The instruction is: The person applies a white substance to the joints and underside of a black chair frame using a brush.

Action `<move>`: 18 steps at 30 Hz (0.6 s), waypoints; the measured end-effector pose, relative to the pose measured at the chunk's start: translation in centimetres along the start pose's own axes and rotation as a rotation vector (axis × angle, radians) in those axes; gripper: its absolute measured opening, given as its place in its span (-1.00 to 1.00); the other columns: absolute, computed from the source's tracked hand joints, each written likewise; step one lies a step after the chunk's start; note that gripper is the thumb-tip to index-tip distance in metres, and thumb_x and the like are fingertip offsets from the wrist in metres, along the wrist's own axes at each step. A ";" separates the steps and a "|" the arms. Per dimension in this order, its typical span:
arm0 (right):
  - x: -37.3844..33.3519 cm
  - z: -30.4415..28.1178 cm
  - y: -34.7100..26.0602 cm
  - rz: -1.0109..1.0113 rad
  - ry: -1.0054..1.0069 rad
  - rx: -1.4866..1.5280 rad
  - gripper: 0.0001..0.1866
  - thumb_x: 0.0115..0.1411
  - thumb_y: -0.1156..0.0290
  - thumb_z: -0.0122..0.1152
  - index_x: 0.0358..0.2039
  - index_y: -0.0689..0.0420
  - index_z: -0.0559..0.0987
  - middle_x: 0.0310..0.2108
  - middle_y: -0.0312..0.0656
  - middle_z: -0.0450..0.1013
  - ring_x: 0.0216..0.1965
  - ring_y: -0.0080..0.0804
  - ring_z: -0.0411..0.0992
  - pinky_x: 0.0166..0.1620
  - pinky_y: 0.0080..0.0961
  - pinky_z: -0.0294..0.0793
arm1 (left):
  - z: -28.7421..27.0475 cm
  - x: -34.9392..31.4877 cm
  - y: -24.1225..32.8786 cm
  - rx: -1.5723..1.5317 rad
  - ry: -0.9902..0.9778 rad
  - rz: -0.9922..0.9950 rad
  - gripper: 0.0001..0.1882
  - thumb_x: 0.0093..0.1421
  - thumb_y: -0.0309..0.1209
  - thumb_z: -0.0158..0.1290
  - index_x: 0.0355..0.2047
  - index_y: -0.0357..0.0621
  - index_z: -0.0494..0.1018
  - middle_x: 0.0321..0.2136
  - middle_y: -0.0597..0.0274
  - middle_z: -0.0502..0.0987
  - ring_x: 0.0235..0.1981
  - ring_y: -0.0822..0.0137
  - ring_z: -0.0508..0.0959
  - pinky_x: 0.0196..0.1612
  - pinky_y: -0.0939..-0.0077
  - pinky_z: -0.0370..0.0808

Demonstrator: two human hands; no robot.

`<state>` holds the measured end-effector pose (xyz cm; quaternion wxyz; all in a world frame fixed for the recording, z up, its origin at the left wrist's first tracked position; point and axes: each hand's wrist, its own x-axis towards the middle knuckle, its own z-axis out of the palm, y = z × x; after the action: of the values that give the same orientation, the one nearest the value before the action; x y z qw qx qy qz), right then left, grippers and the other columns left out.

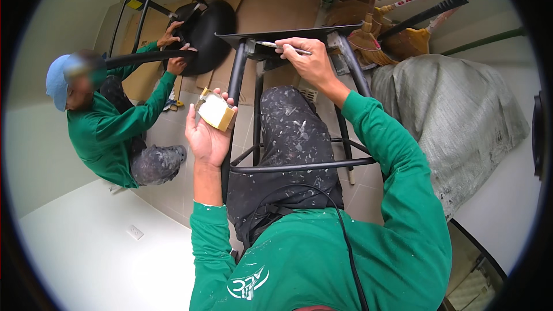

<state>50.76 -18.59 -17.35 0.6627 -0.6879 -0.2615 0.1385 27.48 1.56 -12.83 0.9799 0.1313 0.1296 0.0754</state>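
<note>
My left hand (208, 143) is palm up, cradling a small yellow-edged piece (222, 122) with a white face; whether it is a cut carton or a folded sheet I cannot tell. Pinched in my right hand (314, 68) is a slim, pen-like tool (300, 51) with a pale tip, perhaps a small brush. That tip is close to the top left corner of a black metal stool (299, 167), under its flat seat (291, 34). Greyish patches show where the legs join the seat. The stool stands over my paint-spotted trouser leg.
At left a co-worker (115, 124) in a green top crouches, both hands on a black round-seated stool (216, 31). Cardboard (276, 14) covers the floor at the back. Brooms (368, 37) lean at back right, beside a grey sheet-covered heap (443, 121). A black cable (345, 230) crosses my chest.
</note>
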 end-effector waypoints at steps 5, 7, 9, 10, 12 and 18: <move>-0.3 0.1 0.2 0.037 -0.107 0.013 -0.73 0.38 0.47 0.16 -0.05 0.32 0.71 -0.26 -0.14 0.69 -0.22 -0.55 0.62 -0.08 -0.58 0.63 | 0.0 0.0 0.1 0.002 0.012 0.001 -0.33 0.54 -0.01 -0.25 0.37 -0.36 0.20 0.21 -0.16 0.42 0.24 -0.07 0.47 0.39 -0.02 0.41; -0.6 -0.2 -0.3 0.034 -0.087 0.031 -0.74 0.38 0.46 0.16 -0.06 0.31 0.72 -0.26 -0.14 0.69 -0.22 -0.54 0.62 -0.07 -0.58 0.62 | 0.4 0.0 -0.1 0.003 0.065 0.007 -0.31 0.53 0.04 -0.25 0.35 -0.35 0.24 0.16 -0.15 0.47 0.20 -0.07 0.51 0.34 -0.03 0.45; -0.3 -0.2 0.1 0.032 -0.029 0.013 -0.74 0.39 0.46 0.17 -0.06 0.32 0.72 -0.27 -0.14 0.69 -0.22 -0.54 0.62 -0.07 -0.58 0.62 | 0.3 -0.1 0.0 0.003 0.060 0.010 -0.31 0.53 0.03 -0.24 0.35 -0.36 0.24 0.17 -0.15 0.47 0.20 -0.07 0.51 0.34 -0.03 0.45; -0.2 -0.3 0.2 0.033 0.005 0.001 -0.74 0.39 0.45 0.18 -0.06 0.32 0.72 -0.27 -0.14 0.69 -0.22 -0.54 0.62 -0.07 -0.59 0.62 | 0.2 -0.1 0.0 0.001 0.056 0.007 -0.31 0.53 0.03 -0.24 0.35 -0.36 0.24 0.17 -0.15 0.47 0.20 -0.07 0.51 0.34 -0.04 0.45; 0.2 -0.2 0.4 0.016 -0.004 -0.023 -0.74 0.40 0.45 0.18 -0.05 0.33 0.71 -0.28 -0.15 0.69 -0.25 -0.54 0.62 -0.09 -0.59 0.62 | 0.2 0.0 0.0 0.002 0.064 0.009 -0.31 0.53 0.03 -0.25 0.35 -0.36 0.24 0.17 -0.15 0.47 0.20 -0.07 0.51 0.35 -0.04 0.45; 0.1 0.1 0.5 0.043 -0.041 -0.002 -0.74 0.40 0.43 0.19 -0.05 0.31 0.71 -0.29 -0.14 0.69 -0.26 -0.54 0.62 -0.11 -0.58 0.62 | 0.3 -0.1 0.0 0.015 0.057 0.010 -0.31 0.53 0.03 -0.25 0.36 -0.35 0.23 0.17 -0.14 0.47 0.21 -0.06 0.51 0.35 -0.02 0.44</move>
<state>50.91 -18.40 -17.83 0.6533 -0.6913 -0.2602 0.1663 27.48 1.50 -12.54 0.9744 0.1373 0.1575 0.0828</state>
